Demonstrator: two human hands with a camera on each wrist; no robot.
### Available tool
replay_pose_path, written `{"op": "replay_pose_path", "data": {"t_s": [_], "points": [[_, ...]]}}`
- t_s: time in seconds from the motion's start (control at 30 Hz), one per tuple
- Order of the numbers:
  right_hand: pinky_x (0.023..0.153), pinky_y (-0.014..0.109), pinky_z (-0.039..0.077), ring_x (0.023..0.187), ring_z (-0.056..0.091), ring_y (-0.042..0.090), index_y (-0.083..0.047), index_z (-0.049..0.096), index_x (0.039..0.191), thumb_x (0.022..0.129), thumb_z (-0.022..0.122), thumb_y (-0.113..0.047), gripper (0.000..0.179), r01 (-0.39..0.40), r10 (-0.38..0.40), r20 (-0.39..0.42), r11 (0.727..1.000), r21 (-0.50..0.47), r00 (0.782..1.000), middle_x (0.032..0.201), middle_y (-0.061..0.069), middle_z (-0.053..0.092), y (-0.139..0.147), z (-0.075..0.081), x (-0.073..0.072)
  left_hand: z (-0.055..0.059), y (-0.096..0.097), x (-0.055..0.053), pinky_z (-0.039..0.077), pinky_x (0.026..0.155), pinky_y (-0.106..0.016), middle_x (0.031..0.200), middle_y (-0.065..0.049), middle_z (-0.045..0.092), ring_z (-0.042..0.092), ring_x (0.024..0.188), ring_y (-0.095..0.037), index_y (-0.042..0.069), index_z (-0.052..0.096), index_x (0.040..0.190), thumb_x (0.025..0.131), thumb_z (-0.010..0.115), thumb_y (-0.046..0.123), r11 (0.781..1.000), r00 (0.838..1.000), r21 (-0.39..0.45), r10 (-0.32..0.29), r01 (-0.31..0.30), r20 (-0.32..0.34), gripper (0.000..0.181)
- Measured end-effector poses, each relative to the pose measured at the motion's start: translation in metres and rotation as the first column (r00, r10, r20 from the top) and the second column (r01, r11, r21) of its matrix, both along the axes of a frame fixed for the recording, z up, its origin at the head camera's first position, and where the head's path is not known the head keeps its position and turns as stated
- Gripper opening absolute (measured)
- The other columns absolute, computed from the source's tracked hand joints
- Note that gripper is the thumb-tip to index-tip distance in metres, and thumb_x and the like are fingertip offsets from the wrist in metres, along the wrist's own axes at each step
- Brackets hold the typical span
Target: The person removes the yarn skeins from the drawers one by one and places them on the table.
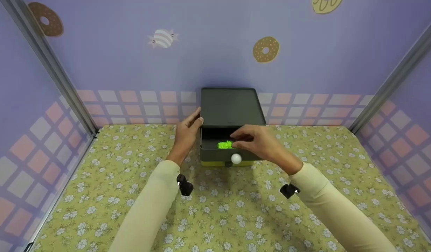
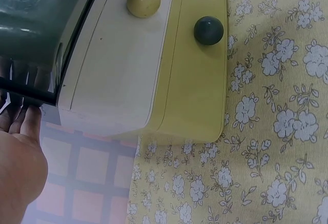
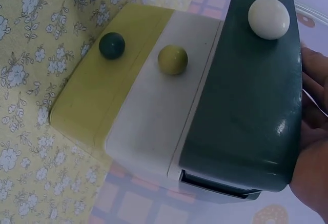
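A small three-tier drawer box stands against the back wall, its dark green top drawer [image 1: 217, 153] pulled out. Inside lies a bright lime-green, crumpled-looking bundle [image 1: 224, 145]. My right hand [image 1: 259, 141] reaches over the drawer's right side, thumb tip right beside the bundle and fingers spread apart from the thumb. In the right wrist view, the drawer front with its white knob [image 3: 269, 18] hides part of that hand. My left hand [image 1: 187, 134] rests against the box's upper left side, fingers extended along it; the left wrist view shows the fingertips at the dark top's edge.
Below the top drawer are a white drawer [image 2: 120, 55] with a yellow knob [image 2: 143, 2] and a yellow drawer [image 2: 197, 75] with a dark green knob [image 2: 208, 30]. Floral cloth [image 1: 222, 210] covers the table. Purple patterned walls [image 1: 215, 52] enclose the back and sides.
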State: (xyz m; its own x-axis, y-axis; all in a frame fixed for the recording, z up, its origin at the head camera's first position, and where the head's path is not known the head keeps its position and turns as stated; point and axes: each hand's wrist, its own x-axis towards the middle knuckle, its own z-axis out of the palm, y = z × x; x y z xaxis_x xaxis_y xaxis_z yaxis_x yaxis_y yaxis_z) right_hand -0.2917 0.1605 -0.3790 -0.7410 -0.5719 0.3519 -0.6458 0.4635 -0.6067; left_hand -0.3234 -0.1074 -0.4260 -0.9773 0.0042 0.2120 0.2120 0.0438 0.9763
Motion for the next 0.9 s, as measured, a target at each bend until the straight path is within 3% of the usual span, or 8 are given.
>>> {"op": "replay_pose_path", "data": {"t_s": [0.33,0.6,0.9], "points": [[0.091,0.042,0.059,0.106,0.074,0.024,-0.005,0.08,0.124,0.098,0.08,-0.014,0.027,-0.012,-0.005,0.15,0.993,0.115,0.989,0.119,0.009,0.077,-0.002,0.006,-0.011,0.0,-0.001,0.0,0.04,0.116,-0.036,0.166,-0.002,0.041,0.042,0.149,-0.019,0.018,0.045,0.164,0.114,0.056,0.028,1.0,1.0,-0.004,-0.019,0.019,-0.018,0.052],[0.088,0.043,0.06,0.104,0.074,0.023,-0.007,0.08,0.125,0.098,0.08,-0.015,0.027,-0.028,-0.004,0.171,0.983,0.18,0.985,0.119,0.008,0.077,-0.003,0.007,-0.018,0.0,-0.001,0.0,0.039,0.117,-0.035,0.166,0.0,0.041,0.042,0.149,-0.017,0.023,0.045,0.163,0.113,0.056,0.032,1.0,1.0,-0.01,-0.019,0.019,0.006,0.052],[0.093,0.044,0.057,0.11,0.072,0.026,-0.006,0.078,0.128,0.096,0.082,-0.014,0.033,-0.056,0.009,0.185,0.967,0.248,0.983,0.126,0.011,0.075,-0.005,0.01,-0.026,0.0,-0.003,0.0,0.035,0.12,-0.041,0.169,-0.002,0.037,0.038,0.152,-0.022,0.021,0.043,0.165,0.114,0.055,0.031,0.999,0.999,-0.029,-0.037,0.037,-0.003,0.053]]}}
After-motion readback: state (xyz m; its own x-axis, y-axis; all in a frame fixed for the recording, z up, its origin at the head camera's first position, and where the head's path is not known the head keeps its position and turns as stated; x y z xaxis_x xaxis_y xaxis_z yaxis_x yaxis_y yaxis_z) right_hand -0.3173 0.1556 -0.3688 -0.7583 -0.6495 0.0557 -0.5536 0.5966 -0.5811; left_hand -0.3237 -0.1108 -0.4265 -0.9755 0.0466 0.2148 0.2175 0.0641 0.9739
